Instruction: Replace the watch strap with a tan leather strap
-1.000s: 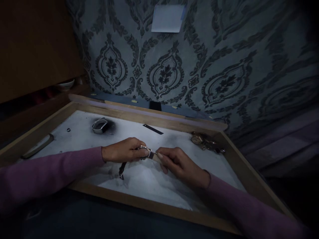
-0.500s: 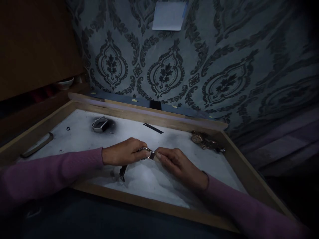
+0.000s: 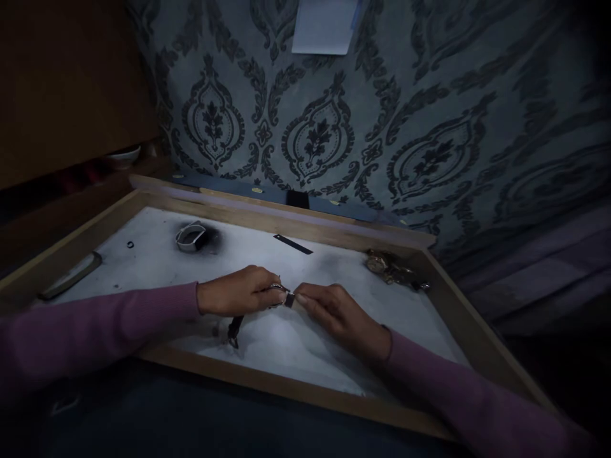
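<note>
**Where two hands meet: one wristwatch, held above the tabletop**

As we list it, the wristwatch point(image 3: 277, 291) sits mid-view, over the near half of the white, wood-rimmed tabletop point(image 3: 238, 251). Long axis: roughly crosswise; its short dark strap end point(image 3: 289, 300) points right, toward the right hand.

Left hand point(image 3: 243, 291): grip clamped on the watch case. Below it we note a dark strap point(image 3: 234, 331), buckle end toward the near rim; its junction is hidden.

Right hand point(image 3: 341, 318): grip at the strap end, thumb and forefinger close; whether they pinch it, we cannot tell.

Also catalogued: grey band point(image 3: 191, 237), far left; black strip point(image 3: 293, 244), slanting, beyond the hands; gold-toned watches point(image 3: 391, 268), far right corner; curved piece point(image 3: 71, 278), left rim.
</note>
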A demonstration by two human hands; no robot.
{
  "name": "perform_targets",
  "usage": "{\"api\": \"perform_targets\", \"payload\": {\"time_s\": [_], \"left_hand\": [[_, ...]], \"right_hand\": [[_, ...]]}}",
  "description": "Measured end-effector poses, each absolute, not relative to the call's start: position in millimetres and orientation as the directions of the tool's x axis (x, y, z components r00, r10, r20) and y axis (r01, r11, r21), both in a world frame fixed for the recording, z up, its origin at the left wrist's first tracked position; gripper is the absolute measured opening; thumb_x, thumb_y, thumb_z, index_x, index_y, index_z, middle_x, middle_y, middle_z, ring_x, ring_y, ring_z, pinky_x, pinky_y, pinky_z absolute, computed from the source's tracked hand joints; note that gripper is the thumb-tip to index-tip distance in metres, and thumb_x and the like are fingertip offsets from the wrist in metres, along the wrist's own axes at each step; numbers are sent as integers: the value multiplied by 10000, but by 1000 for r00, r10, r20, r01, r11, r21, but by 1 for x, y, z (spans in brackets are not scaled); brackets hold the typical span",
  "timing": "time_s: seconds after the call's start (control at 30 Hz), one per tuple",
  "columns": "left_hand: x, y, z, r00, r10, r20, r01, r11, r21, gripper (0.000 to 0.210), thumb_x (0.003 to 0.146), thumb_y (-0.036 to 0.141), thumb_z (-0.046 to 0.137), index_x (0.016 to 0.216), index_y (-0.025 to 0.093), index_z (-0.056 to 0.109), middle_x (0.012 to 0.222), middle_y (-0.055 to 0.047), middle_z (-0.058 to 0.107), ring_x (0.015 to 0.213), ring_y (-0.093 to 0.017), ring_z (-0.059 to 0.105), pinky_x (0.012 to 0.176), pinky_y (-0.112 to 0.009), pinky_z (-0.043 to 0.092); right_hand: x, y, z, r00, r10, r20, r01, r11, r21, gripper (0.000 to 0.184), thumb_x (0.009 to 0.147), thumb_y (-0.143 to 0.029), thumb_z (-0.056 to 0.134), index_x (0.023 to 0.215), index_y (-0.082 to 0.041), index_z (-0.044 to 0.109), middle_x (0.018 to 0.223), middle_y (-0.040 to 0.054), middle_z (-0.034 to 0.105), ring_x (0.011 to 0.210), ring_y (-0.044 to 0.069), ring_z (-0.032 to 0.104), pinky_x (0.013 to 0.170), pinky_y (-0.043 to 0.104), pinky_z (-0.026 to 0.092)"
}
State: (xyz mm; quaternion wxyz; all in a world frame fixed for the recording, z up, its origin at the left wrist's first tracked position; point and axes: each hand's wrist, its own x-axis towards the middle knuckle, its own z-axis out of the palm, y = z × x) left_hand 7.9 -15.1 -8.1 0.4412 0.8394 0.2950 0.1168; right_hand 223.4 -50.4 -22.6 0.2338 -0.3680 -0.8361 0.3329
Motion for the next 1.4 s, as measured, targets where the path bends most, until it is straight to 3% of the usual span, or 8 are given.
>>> {"api": "perform_targets", "payload": {"time_s": [0.07, 0.27, 0.7, 1.17, 1.4], "left_hand": [[8, -14, -8, 806, 586, -84, 369, -386, 845, 357, 912, 450, 410, 678, 182, 441, 582, 41, 421, 525, -95, 379, 498, -224, 290], [7, -12, -5, 817, 567, -108, 310, -273, 911, 388, 901, 499, 447, 700, 168, 472, 585, 51, 401, 516, -85, 362, 488, -216, 290], [6, -11, -1, 839, 518, -165, 277, -147, 949, 398, 904, 527, 480, 771, 154, 519, 593, 60, 399, 517, -80, 354, 487, -211, 291], [6, -11, -2, 849, 510, -140, 254, -162, 954, 380, 913, 502, 480, 769, 152, 508, 613, 55, 411, 524, -80, 364, 491, -214, 294], [5, -13, 1, 851, 516, -99, 275, -277, 921, 361, 929, 461, 443, 720, 168, 467, 595, 53, 400, 521, -81, 351, 483, -210, 283]], "right_hand": [[224, -49, -22, -622, 768, 153, 416, 489, -767, 397, 1006, -423, 378, 727, -175, 516, 591, -54, 330, 508, 88, 308, 492, 221, 275], [225, -51, -19, -604, 773, 195, 444, 530, -723, 382, 1016, -390, 374, 795, -159, 582, 587, -43, 390, 517, 94, 362, 499, 231, 290], [225, -49, -13, -604, 786, 131, 371, 423, -827, 422, 995, -470, 400, 762, -158, 564, 552, -59, 366, 482, 88, 318, 467, 232, 262], [225, -49, -9, -617, 782, 89, 364, 384, -849, 439, 984, -514, 397, 729, -176, 511, 552, -66, 335, 481, 85, 291, 449, 223, 235], [224, -51, -10, -620, 772, 142, 392, 461, -797, 402, 998, -446, 393, 725, -176, 509, 569, -61, 322, 497, 88, 293, 462, 224, 242]]}}
